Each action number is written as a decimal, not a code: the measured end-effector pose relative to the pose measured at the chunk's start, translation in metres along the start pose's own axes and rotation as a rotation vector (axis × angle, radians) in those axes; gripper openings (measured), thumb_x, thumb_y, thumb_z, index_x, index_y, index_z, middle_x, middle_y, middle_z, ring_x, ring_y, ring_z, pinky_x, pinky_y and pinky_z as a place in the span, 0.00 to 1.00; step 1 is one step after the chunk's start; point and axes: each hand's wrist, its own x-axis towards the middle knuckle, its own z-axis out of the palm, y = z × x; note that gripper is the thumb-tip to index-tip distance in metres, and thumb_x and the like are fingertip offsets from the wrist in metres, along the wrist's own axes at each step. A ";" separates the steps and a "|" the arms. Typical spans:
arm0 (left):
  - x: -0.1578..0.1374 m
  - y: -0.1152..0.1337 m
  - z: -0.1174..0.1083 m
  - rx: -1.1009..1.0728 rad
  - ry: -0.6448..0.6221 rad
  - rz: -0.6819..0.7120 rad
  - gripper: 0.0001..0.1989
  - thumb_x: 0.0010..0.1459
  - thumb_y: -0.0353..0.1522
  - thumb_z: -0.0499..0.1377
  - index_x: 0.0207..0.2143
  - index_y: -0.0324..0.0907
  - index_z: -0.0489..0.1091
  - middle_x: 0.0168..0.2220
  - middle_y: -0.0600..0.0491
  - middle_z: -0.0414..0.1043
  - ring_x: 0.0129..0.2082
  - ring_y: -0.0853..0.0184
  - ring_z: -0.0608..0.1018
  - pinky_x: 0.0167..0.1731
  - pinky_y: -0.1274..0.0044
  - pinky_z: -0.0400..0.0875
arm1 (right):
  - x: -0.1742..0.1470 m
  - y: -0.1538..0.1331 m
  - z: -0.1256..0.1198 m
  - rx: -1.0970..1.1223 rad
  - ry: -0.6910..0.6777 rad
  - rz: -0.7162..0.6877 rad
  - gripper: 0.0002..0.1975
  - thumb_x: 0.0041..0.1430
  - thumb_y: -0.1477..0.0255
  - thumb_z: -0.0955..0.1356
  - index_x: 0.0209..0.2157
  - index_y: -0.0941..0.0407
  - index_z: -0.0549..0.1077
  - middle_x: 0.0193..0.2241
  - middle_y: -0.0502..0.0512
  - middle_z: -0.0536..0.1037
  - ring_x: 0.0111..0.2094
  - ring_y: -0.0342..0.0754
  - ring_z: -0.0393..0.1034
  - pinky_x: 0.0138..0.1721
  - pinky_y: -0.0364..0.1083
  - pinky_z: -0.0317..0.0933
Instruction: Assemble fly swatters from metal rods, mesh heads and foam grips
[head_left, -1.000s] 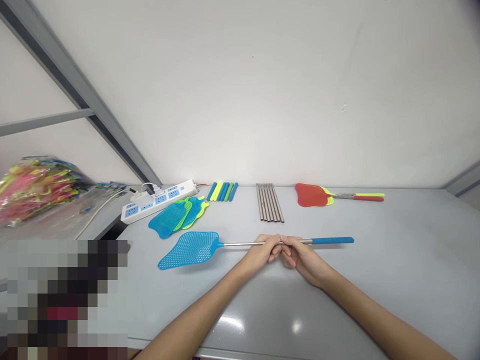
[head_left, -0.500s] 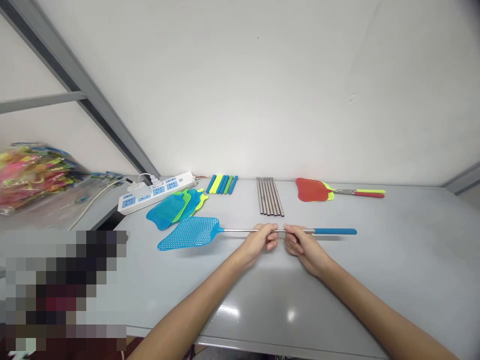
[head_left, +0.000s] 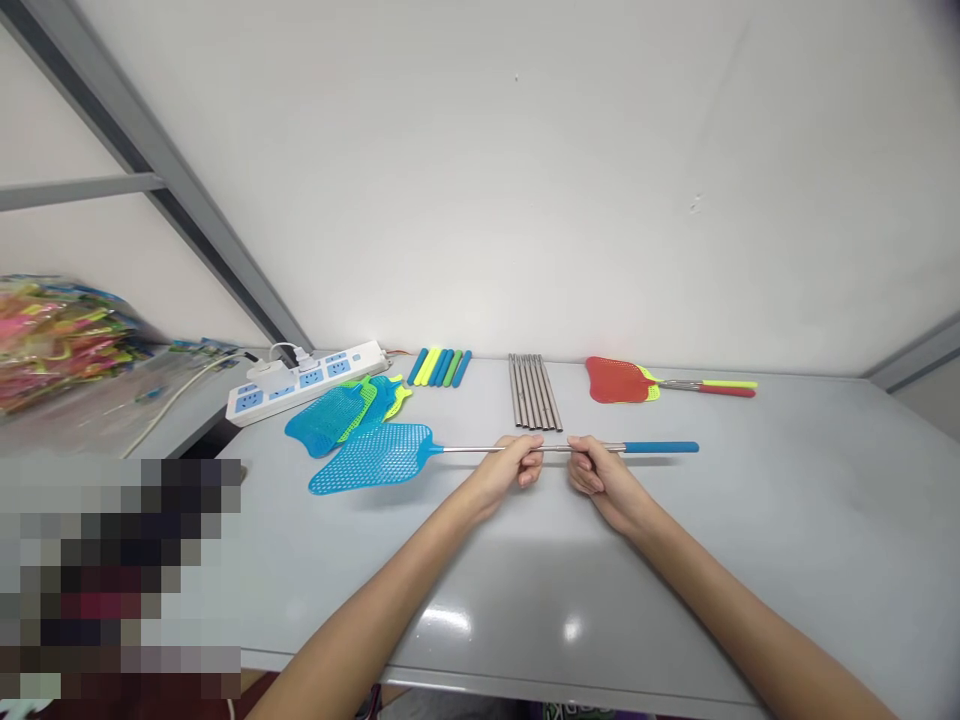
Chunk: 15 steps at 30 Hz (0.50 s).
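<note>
A blue fly swatter [head_left: 386, 457] with a metal rod and a blue grip is held level over the grey table. My left hand [head_left: 514, 470] is closed on the rod, on the side toward the mesh head. Closer to the blue grip, my right hand [head_left: 596, 473] pinches the same rod, and a short stretch of metal shows between the two hands. Beyond them lies a row of metal tubes [head_left: 535, 393]. Loose swatter heads [head_left: 322, 418] in blue, green and yellow overlap at the left, near several coloured grips [head_left: 440, 368].
Two swatters with red and yellow heads [head_left: 619, 381] lie stacked at the back right. A white power strip [head_left: 307, 378] with plugs sits at the back left. Bags of colourful items [head_left: 64, 340] are farther left. A white wall rises behind the table [head_left: 787, 520].
My hands have moved slightly apart along the rod, leaving a wider length of metal between them. The whole view has shifted a little.
</note>
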 end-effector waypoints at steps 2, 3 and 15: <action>0.001 0.000 -0.001 0.009 -0.008 0.001 0.17 0.52 0.38 0.45 0.14 0.42 0.49 0.10 0.59 0.49 0.13 0.74 0.52 0.19 0.78 0.46 | 0.001 -0.001 -0.001 -0.004 0.006 -0.008 0.18 0.50 0.67 0.62 0.12 0.56 0.54 0.06 0.42 0.48 0.12 0.37 0.37 0.16 0.42 0.37; 0.001 0.000 -0.002 0.013 -0.010 0.002 0.17 0.52 0.38 0.45 0.14 0.42 0.49 0.10 0.59 0.49 0.13 0.74 0.52 0.19 0.78 0.46 | 0.001 -0.002 -0.001 -0.006 0.009 -0.010 0.18 0.50 0.68 0.62 0.11 0.56 0.54 0.06 0.42 0.48 0.12 0.37 0.37 0.16 0.42 0.37; 0.003 0.006 -0.008 0.062 0.015 0.018 0.17 0.52 0.37 0.45 0.14 0.41 0.48 0.11 0.61 0.46 0.14 0.75 0.52 0.18 0.79 0.46 | 0.000 -0.007 -0.003 0.030 0.004 0.010 0.17 0.50 0.68 0.62 0.12 0.56 0.55 0.06 0.42 0.47 0.12 0.37 0.36 0.15 0.42 0.38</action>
